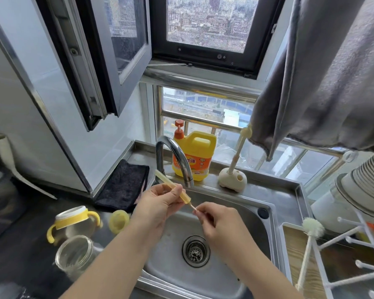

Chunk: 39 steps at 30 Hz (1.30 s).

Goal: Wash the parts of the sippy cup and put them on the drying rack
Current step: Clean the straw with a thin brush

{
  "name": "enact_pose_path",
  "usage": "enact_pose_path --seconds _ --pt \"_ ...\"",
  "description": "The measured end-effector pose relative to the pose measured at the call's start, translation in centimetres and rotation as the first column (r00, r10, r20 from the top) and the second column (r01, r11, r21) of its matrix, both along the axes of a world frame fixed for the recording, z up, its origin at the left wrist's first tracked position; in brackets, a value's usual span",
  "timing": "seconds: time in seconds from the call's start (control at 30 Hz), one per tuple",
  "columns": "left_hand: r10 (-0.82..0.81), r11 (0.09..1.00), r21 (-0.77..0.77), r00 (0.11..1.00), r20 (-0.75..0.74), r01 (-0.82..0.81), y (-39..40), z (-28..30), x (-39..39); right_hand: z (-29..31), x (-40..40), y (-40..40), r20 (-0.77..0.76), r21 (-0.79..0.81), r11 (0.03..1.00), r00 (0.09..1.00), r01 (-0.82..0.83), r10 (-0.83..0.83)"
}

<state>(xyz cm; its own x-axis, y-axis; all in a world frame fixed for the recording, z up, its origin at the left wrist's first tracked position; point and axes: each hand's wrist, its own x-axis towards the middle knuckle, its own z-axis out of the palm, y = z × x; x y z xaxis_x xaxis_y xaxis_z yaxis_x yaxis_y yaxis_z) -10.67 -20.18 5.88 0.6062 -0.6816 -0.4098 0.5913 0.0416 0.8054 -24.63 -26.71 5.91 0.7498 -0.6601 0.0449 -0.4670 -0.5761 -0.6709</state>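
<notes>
Above the steel sink point(242, 214), left hand point(158, 203) grips the yellow straw point(173, 187); right hand point(216, 221) pinches a thin brush point(193, 207) at its end.

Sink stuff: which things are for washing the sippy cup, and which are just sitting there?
For the job:
- straw, held by the left hand
- thin brush, pinched by the right hand
- handled lid
- clear cup
- yellow piece
- tap
- sink
- white drying rack

Just lying about:
- dish soap
- black cloth
- grey towel
</notes>
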Motion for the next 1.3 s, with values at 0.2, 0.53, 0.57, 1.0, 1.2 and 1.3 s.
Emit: enact_pose_path --seconds 0.2,0.53,0.57,1.0,1.2,1.3 --pt "0.127 0.990 -0.043 0.982 -0.138 -0.134 0.2 0.2 1.2 0.5 -1.6 -0.4 0.100 -0.023 0.994 0.990 0.105 -0.102" --pt "0.081 0.983 -0.156 0.988 -0.129 -0.101 -0.2 0.5 -2.0 0.0 0.7 0.3 0.066 -0.052 0.990 0.990 0.129 -0.125" --pt "0.081 0.982 -0.159 0.990 -0.120 -0.100 -0.2 0.5 -2.1 0.0 0.7 0.0 0.092 -0.042 0.986 0.984 0.160 -0.155" --pt "-0.047 0.990 -0.141 0.977 -0.208 0.017 0.8 1.4 -1.0 2.6 -2.0 -0.1 0.030 -0.058 0.997 0.998 -0.048 0.050" --pt "-0.097 0.986 -0.153 0.968 -0.233 0.062 0.7 1.5 -1.2 2.5 -2.0 -0.3 0.072 -0.101 0.995 0.997 -0.021 0.029" --pt "-0.139 0.984 -0.137 0.972 -0.188 0.114 0.8 1.3 -1.0 2.6 -2.2 -0.4 0.058 -0.065 0.997 0.998 -0.032 0.036"
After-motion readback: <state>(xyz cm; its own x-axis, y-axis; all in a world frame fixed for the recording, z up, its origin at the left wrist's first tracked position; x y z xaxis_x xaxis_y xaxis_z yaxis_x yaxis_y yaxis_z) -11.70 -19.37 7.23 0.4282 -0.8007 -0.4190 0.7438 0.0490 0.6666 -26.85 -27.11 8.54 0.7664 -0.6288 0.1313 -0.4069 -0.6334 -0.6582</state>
